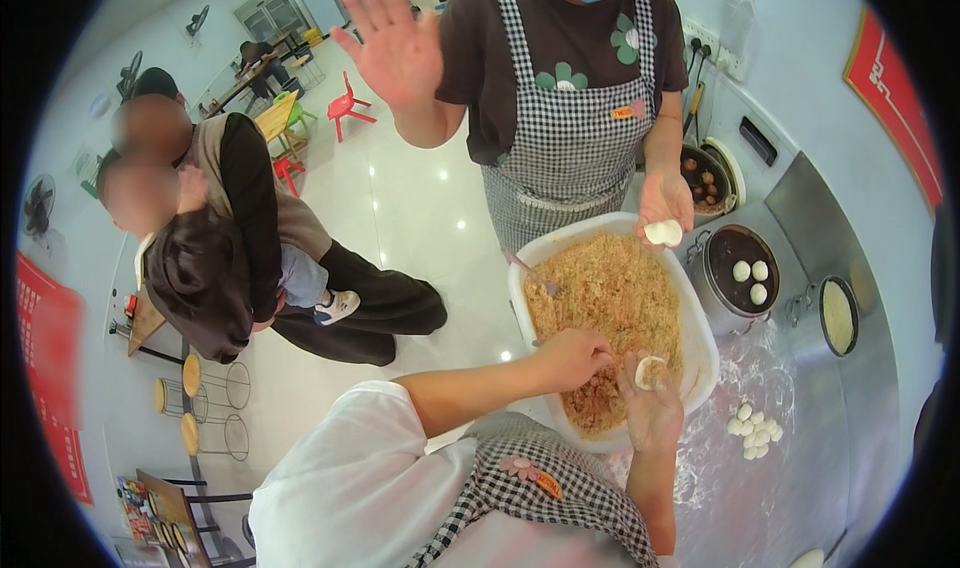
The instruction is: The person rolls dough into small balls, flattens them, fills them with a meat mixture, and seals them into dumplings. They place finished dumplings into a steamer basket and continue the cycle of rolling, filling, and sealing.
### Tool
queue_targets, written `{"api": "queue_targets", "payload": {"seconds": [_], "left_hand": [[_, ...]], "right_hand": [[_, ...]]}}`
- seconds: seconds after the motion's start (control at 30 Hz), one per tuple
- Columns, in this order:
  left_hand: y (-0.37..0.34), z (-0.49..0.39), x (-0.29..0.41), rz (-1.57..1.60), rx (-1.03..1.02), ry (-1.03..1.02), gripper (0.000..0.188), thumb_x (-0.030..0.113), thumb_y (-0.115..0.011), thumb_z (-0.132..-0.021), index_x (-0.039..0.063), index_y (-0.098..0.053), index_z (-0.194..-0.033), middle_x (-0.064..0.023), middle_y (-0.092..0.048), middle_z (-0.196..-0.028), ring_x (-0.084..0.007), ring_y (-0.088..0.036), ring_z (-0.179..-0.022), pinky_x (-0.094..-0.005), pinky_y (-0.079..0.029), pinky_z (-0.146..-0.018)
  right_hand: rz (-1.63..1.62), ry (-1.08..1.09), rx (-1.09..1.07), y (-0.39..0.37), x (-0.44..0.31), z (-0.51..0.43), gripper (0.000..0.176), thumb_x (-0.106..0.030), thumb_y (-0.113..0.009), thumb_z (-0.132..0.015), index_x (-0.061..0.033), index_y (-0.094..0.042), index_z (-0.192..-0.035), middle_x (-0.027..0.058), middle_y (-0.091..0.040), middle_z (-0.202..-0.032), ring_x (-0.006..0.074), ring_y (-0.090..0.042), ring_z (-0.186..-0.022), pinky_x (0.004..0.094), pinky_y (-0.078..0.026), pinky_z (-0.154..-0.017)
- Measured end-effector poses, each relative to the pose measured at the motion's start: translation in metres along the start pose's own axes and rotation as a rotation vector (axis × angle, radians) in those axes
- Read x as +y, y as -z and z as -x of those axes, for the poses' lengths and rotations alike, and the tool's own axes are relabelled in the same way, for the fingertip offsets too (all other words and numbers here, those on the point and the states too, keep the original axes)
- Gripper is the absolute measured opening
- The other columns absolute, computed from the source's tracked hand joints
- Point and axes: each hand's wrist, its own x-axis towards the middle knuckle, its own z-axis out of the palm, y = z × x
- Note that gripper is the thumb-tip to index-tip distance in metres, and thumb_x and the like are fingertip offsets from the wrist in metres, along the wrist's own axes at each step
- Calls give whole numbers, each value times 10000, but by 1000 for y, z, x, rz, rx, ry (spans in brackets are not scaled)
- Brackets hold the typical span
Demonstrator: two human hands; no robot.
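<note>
My left hand [576, 359] is curled over the near-left part of a large white plastic tub [703, 343] filled with brown, crumbly filling [607, 283]. The tip of a thin utensil handle [537, 342] sticks out behind that hand; its working end is hidden. My right hand [654, 410] is over the tub's near-right side, cradling a round, pale dough wrapper [645, 373] with some filling on it. Across the tub, a co-worker's hand [666, 199] holds another piece of white dough [663, 232]. The co-worker's other hand [397, 58] is raised, palm towards me.
A second utensil [534, 274] rests in the filling. To the right, a floured metal worktop [810, 493] bears several dough balls [754, 430], a pot with three white balls [731, 268] and a smaller pot [838, 317]. A person carrying a child [247, 230] stands at left, near stools [191, 377].
</note>
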Motion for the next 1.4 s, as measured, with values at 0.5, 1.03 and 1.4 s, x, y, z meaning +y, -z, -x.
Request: {"api": "queue_targets", "payload": {"seconds": [0.5,1.03,1.4], "left_hand": [[0,10,22,630,-173,237,157,157,-668,-919,17,-677,-989,-38,-666,-849,-116,-618,-814,-281,-507,-737],[45,-21,35,830,-402,255,139,14,-711,-859,6,-669,-991,-6,-674,-879,-80,-610,-796,-241,-497,-754],[53,-31,46,613,-354,232,111,2,-734,-837,17,-693,-939,20,-645,-850,-57,-573,-790,-228,-477,-726]], "right_hand": [[264,17,-28,-6,19,8,323,-19,-519,-911,54,-537,-1224,114,-595,-1154,214,-582,-1095,342,-473,-983],[1075,-141,99,-59,-9,8,524,7,-513,-915,-13,-447,-1435,159,-608,-1198,178,-656,-983,286,-549,-825],[719,-142,32,-34,-15,2,612,-71,-544,-904,-27,-374,-1490,121,-607,-1215,174,-612,-1011,291,-495,-884]]}}
